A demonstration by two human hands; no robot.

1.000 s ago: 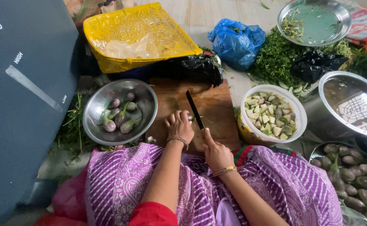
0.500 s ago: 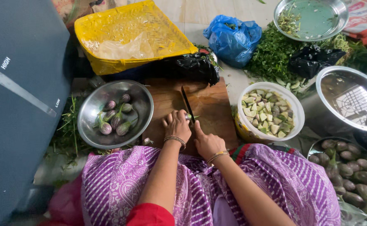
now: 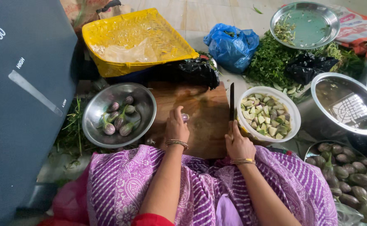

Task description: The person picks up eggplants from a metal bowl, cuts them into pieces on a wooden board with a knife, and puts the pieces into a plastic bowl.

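My left hand (image 3: 176, 127) rests on the wooden cutting board (image 3: 204, 121) and pinches a small purple eggplant (image 3: 185, 117) at its fingertips. My right hand (image 3: 238, 144) grips the handle of a dark-bladed knife (image 3: 232, 102), blade pointing away along the board's right edge, next to the white bowl (image 3: 292, 125) of chopped pale pieces. A steel bowl (image 3: 97, 111) holding several small eggplants sits left of the board.
A yellow crate (image 3: 171, 39) with a plastic bag, a black bag (image 3: 191, 71) and a blue bag (image 3: 231, 46) lie beyond the board. Greens (image 3: 271, 62), a steel plate (image 3: 317, 29), a steel pot (image 3: 359, 92), more eggplants (image 3: 351, 171) at right. A dark appliance (image 3: 20, 104) stands left.
The hands have parted: my right hand carried the knife from the board's middle to its right edge, and my left hand stayed on the board with an eggplant.
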